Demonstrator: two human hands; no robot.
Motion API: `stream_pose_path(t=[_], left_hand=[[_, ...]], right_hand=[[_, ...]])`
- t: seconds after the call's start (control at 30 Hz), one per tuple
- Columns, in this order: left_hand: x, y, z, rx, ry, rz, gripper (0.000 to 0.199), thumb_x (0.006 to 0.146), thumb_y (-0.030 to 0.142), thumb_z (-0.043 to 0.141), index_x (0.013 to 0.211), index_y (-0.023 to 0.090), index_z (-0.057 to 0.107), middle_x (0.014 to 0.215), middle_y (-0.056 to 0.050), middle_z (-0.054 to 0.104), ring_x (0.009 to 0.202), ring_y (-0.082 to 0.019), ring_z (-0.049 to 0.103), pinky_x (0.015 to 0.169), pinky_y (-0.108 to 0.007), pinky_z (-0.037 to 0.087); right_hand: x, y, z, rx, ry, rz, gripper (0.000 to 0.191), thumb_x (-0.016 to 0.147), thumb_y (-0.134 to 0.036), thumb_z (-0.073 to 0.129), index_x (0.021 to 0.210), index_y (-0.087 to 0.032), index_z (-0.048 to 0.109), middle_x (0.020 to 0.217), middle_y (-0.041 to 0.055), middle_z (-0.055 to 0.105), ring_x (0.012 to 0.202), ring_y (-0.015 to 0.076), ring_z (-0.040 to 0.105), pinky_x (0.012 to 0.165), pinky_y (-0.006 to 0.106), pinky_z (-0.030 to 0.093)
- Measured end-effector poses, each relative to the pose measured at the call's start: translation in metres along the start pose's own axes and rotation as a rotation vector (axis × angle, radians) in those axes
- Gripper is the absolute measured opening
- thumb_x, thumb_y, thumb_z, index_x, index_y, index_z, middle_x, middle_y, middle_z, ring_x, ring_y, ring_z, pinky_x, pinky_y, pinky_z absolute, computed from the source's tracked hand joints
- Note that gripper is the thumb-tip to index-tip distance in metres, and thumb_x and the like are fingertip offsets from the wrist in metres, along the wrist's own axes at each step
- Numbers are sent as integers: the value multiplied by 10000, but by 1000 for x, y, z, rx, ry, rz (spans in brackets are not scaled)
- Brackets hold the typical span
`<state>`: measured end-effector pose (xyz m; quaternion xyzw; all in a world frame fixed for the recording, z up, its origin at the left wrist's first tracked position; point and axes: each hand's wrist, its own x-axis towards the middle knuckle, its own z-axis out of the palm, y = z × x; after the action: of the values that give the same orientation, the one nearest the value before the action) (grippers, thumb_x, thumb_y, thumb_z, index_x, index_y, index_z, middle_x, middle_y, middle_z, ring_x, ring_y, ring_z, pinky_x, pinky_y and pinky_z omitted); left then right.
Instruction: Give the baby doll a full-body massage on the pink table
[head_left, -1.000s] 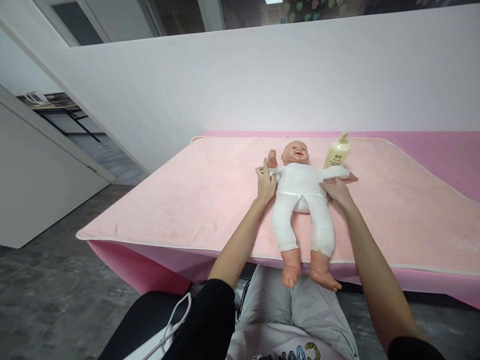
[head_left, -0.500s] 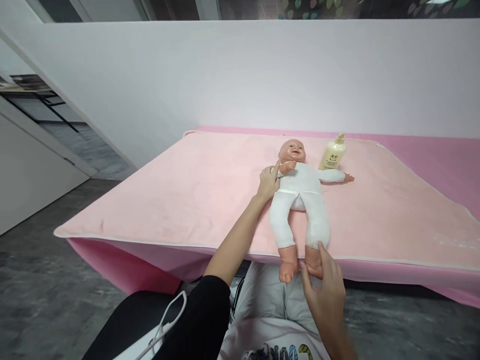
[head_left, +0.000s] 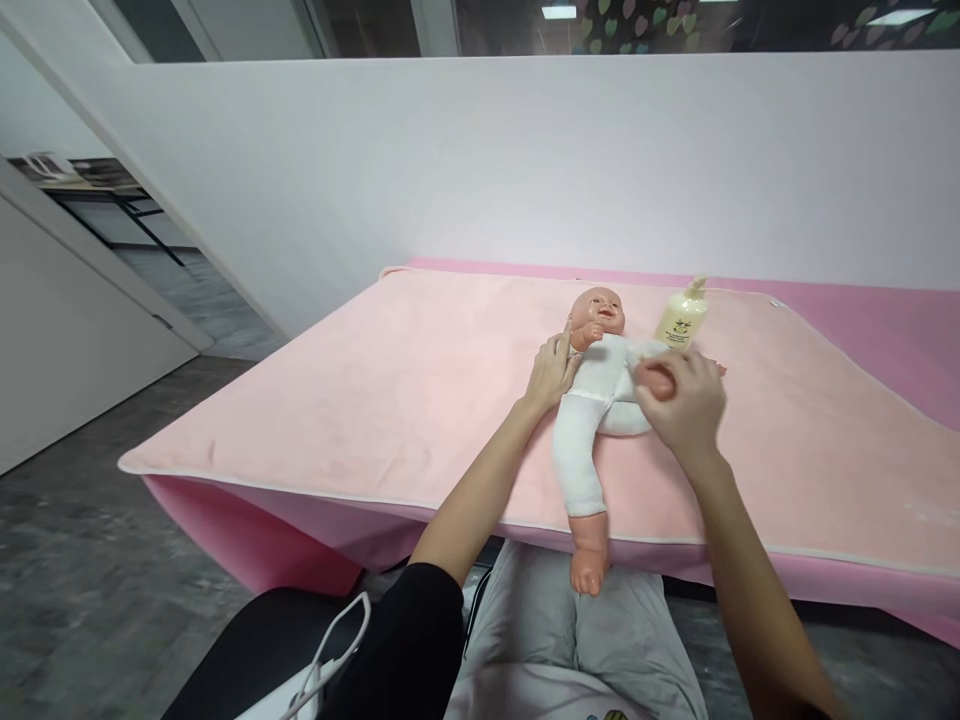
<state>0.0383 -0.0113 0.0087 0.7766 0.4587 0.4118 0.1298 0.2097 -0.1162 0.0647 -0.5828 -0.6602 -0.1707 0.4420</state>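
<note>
A baby doll (head_left: 600,368) in a white cloth body lies on its back on the pink blanket (head_left: 322,390). My left hand (head_left: 553,372) rests along the doll's side by its bent arm, fingers stretched out and touching it. With my right hand (head_left: 688,398) I grip the doll's foot (head_left: 656,380), its leg bent up and sideways over the blanket. The doll's other leg (head_left: 577,455) lies straight, its foot past the blanket's front edge. Part of the doll's outstretched arm is hidden behind my right hand.
A pale yellow pump bottle (head_left: 681,318) stands beyond the doll, close to its outstretched arm. Behind the table rises a white half wall (head_left: 480,160). A white cable (head_left: 341,650) loops by my left sleeve. At far left is a white door (head_left: 82,330).
My right hand has lifted the doll's foot from the front edge, bending the leg up towards its middle. My left hand stays at its side. The whole view has shifted slightly.
</note>
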Motion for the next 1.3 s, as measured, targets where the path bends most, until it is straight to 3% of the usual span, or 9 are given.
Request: stream_pose_path(t=[0.1,0.2,0.33,0.47,0.6,0.7,0.87,0.97,1.3], left_hand=[[-1,-1,-1,47,-50,46,573,917,371,341,1443,156,268,1310,-169,459,1174,-277,438,1002,-426,329],[-1,-1,-4,47,-100,85,547,924,381,326,1431,177,296,1332,-141,466,1203,-262,428,1022,-418,316],[-1,-2,-6,-48,-35,20,577,930,423,306,1436,150,252,1285,-158,519,1172,-261,475,995,-407,347],[-1,-1,-5,-222,77,-138,619,915,467,351,1414,148,172,1268,-166,537,1140,-248,534,937,-376,400],[0,2,-2,-267,151,-207,473,921,439,345,1307,181,255,1231,-138,552,1076,-220,578,887,-349,430],[1,4,-1,-247,162,-153,418,918,417,360,1262,185,319,1207,-118,561,1060,-210,577,880,-337,438],[1,7,-4,-79,34,38,374,908,365,400,1224,175,461,1244,-120,566,1148,-238,516,978,-380,383],[-1,7,-7,-9,-8,46,379,911,331,387,1243,169,472,1254,-127,565,1149,-254,512,974,-406,386],[4,-8,2,-340,275,-185,519,910,452,387,1363,201,347,1365,-112,492,1232,-223,483,1020,-373,383]], right_hand=[[13,8,36,1,-40,6,144,665,-179,572,794,-203,631,915,52,636,846,233,524,763,353,440],[12,6,36,50,-52,-109,143,669,-147,568,774,-206,645,908,33,647,828,219,518,754,349,449],[-10,-9,-12,127,-27,-266,212,713,-127,574,882,-221,661,984,15,660,859,202,545,789,350,475],[-55,-27,-67,147,146,-107,417,710,-157,641,1120,-203,581,1077,67,627,950,219,591,832,379,500],[-80,-31,-83,207,304,28,559,654,-173,712,1181,-188,526,1081,94,583,943,232,596,763,380,526],[-59,-23,-61,270,341,5,493,668,-189,684,1136,-190,527,1049,83,565,976,231,576,807,401,517],[1,-2,10,312,-12,-44,219,708,-210,557,922,-194,600,1068,89,526,1008,224,547,884,405,482],[10,4,32,282,-62,65,259,702,-216,540,949,-188,611,1073,95,505,966,223,554,822,390,501],[-125,-36,-63,170,319,99,292,705,-140,639,993,-175,606,926,66,512,817,193,552,637,320,492]])
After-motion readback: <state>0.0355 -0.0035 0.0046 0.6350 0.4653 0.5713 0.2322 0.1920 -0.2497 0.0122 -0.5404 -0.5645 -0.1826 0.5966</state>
